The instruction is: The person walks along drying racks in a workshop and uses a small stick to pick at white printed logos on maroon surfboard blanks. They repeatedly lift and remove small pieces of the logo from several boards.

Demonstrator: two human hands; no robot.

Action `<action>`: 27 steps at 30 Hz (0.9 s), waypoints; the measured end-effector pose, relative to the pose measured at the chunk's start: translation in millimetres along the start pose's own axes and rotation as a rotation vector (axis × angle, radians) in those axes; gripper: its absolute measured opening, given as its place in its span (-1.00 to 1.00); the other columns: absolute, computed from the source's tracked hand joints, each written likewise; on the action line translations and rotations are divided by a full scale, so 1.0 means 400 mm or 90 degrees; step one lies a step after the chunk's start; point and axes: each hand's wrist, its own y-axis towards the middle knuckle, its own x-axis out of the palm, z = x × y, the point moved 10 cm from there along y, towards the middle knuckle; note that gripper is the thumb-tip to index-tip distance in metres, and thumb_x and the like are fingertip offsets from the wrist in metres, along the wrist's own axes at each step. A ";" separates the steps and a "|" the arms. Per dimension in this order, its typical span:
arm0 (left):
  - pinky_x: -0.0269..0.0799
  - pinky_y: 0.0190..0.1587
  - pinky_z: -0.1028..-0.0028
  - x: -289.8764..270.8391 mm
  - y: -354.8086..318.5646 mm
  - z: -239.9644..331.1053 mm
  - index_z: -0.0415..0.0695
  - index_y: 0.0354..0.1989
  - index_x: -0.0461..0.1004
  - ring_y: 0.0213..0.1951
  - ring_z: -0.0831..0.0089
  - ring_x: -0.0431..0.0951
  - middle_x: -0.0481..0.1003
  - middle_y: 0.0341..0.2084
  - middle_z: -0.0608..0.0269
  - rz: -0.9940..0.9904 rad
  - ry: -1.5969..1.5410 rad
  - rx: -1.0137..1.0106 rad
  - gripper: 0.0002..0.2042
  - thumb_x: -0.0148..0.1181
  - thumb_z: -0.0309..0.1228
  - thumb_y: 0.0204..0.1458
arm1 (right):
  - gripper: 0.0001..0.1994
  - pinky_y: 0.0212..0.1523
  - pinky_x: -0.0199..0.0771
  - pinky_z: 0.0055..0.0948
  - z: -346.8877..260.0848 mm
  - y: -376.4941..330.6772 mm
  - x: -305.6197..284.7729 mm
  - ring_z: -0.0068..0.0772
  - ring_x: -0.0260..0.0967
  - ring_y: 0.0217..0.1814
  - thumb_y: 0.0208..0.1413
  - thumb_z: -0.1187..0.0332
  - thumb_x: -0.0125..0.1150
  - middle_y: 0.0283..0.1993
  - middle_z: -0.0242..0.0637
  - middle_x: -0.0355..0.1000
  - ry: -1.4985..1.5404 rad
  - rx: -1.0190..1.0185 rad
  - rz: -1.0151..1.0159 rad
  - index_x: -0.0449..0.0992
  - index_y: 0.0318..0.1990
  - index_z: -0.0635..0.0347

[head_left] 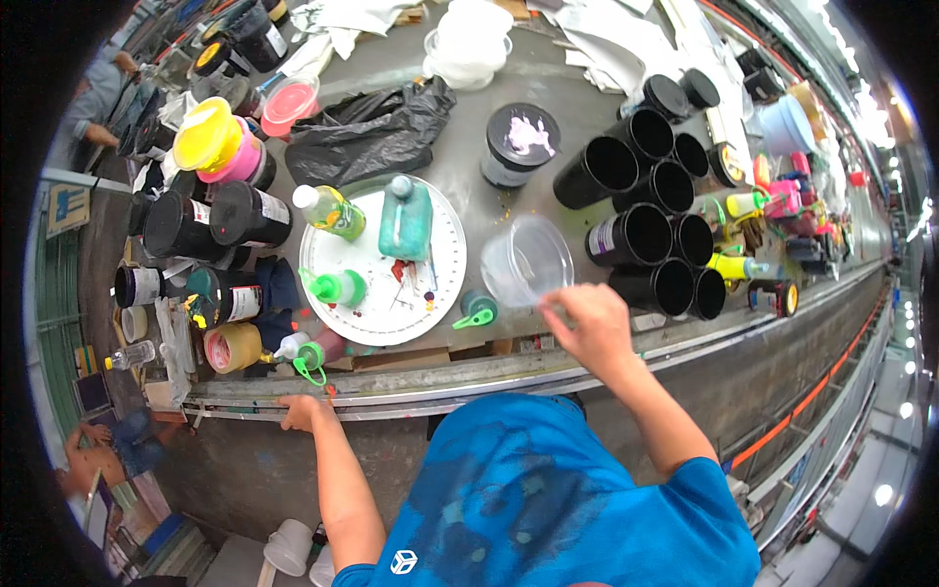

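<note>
My right hand [595,321] has its fingers closed at the near rim of a clear plastic tub [509,256], which leans on the table with its open mouth showing. Beside the tub lies a small dark bottle with a green cap [476,311]. My left hand [301,413] rests against the metal rail [391,399] along the table's front, fingers loosely apart and holding nothing. A large white round lid [333,318] carries a green-stained jug [405,223], a bottle with a white cap [331,212] and a green squeeze bottle [337,288].
Several black open cups [653,235] cluster to the right. Behind the tub stands a dark jar with a paint-smeared lid [521,142]. A black plastic bag [372,132] lies at the back. Dark ink tubs [250,214] crowd the left. Another person's arm [102,134] shows far left.
</note>
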 end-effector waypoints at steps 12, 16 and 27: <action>0.40 0.12 -0.09 0.008 0.108 0.212 -0.24 0.25 0.17 0.10 -0.12 0.51 0.43 0.12 -0.14 0.082 0.053 0.108 -0.33 -0.18 0.15 0.26 | -0.81 -0.11 0.58 -0.10 0.476 0.969 0.001 0.03 0.59 -0.21 0.05 0.22 0.28 -0.34 -0.03 0.60 -0.308 0.090 0.041 0.71 -0.32 0.08; 0.39 0.10 -0.12 -0.024 0.142 0.188 -0.20 0.24 0.23 0.09 -0.10 0.52 0.44 0.12 -0.09 0.106 0.045 0.090 -0.33 -0.14 0.17 0.24 | -0.70 -0.02 0.57 -0.07 0.558 1.064 0.262 0.09 0.56 -0.07 -0.05 0.23 0.38 -0.16 0.08 0.58 -0.315 0.131 -0.072 0.60 -0.25 0.30; 0.42 -0.02 -0.09 -0.024 0.112 0.241 -0.20 0.24 0.20 -0.01 -0.07 0.55 0.46 0.03 -0.08 0.182 0.038 0.162 -0.37 -0.06 0.10 0.23 | -0.72 -0.10 0.42 -0.11 0.410 0.872 -0.020 0.08 0.45 -0.24 0.36 0.23 -0.06 -0.29 0.06 0.45 0.056 -0.031 0.150 0.34 -0.04 0.30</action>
